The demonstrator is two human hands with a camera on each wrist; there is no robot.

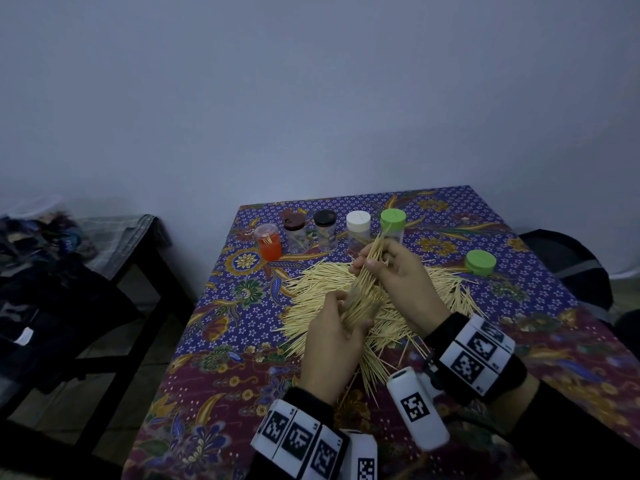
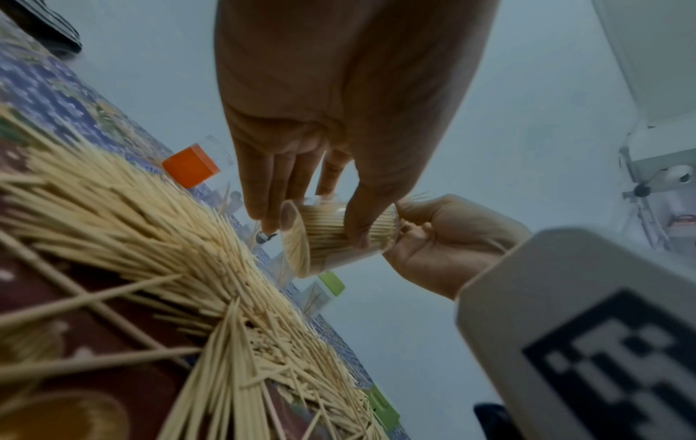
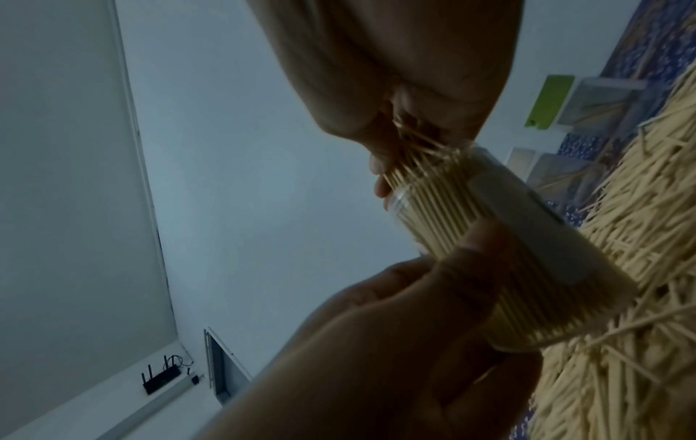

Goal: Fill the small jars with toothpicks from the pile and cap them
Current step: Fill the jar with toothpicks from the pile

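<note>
A: Where's the small clear plastic jar (image 2: 331,235) that's being filled?

B: Lifted above the heap of pale wooden toothpicks (image 1: 374,299) in the middle of the table, tilted, with its open mouth pointing up and away from the person. It is packed with toothpicks along its whole length.

A: Who has hold of it?

B: The left hand (image 1: 329,344). Its thumb and fingers are curled round the jar's lower body, thumb across the near side in the left wrist view.

A: And the right hand (image 1: 398,271)?

B: Its fingers and thumb pinch a bundle of toothpicks (image 1: 372,261) whose lower ends sit in the jar's mouth; the upper tips fan out past the knuckles. How deep the bundle reaches, I cannot tell.

A: What lies around them?

B: At the far edge of the heap stands a row of jars: an orange-bodied jar with a clear top (image 1: 267,242), a clear jar with a brown cap (image 1: 294,233), a clear jar with a black cap (image 1: 325,230), a clear jar with a white cap (image 1: 358,232) and a clear jar with a light green cap (image 1: 392,225). A loose light green cap (image 1: 480,262) lies apart on the right. All rest on the purple and maroon floral tablecloth (image 1: 221,375). Both wrists wear black bands with white blocks printed with black square codes (image 1: 479,355).
</note>
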